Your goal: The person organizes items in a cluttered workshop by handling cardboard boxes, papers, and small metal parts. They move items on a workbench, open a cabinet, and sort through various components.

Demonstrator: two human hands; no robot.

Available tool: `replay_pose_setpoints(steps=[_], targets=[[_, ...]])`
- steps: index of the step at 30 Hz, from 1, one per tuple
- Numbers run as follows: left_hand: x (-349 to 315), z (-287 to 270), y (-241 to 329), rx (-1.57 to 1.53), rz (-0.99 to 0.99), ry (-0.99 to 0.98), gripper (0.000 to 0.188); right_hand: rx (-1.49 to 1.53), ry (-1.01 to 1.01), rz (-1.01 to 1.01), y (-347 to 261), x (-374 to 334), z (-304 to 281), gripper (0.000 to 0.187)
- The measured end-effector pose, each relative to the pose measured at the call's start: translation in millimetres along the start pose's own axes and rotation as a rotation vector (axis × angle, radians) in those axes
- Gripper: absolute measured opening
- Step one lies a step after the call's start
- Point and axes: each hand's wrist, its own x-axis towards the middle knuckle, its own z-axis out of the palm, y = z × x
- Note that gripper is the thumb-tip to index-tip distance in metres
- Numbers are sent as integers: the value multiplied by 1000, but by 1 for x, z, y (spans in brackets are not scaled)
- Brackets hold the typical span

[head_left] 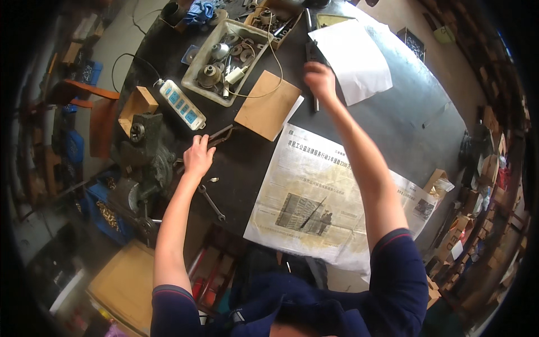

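Note:
My left hand (199,158) is at the left of the table, its fingers and thumb closed around the near end of a slim dark metal tool (222,135); its exact kind is unclear. An open-ended wrench (211,203) lies just below that hand, with a small shiny piece (214,180) beside it. At the far middle, my right hand (320,80) is closed over a long dark tool. The tool's dark upper part (315,53) shows beyond the fist and a thin metal end (316,105) below it; the hand hides the rest. A white paper sheet (356,59) lies right of this hand.
A newspaper (306,194) covers the near table edge. A brown board (268,105) lies between my hands. Behind it stand a tray (192,84) of metal parts and a box (292,35) of tools. A power strip (182,105) and a bench vise (150,149) are at left.

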Motion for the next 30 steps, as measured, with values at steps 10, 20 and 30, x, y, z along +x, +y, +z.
replay_pose_setpoints(steps=[10,20,30], targets=[[-26,31,83,-991,-306,-113,29,904,-132,812,-74,-214,20,40],[32,53,114,-1349,-608,-237,43,864,-116,1041,-78,-148,51,55],[74,55,110,-1545,-544,12,36,703,-245,726,-81,-100,79,53]])
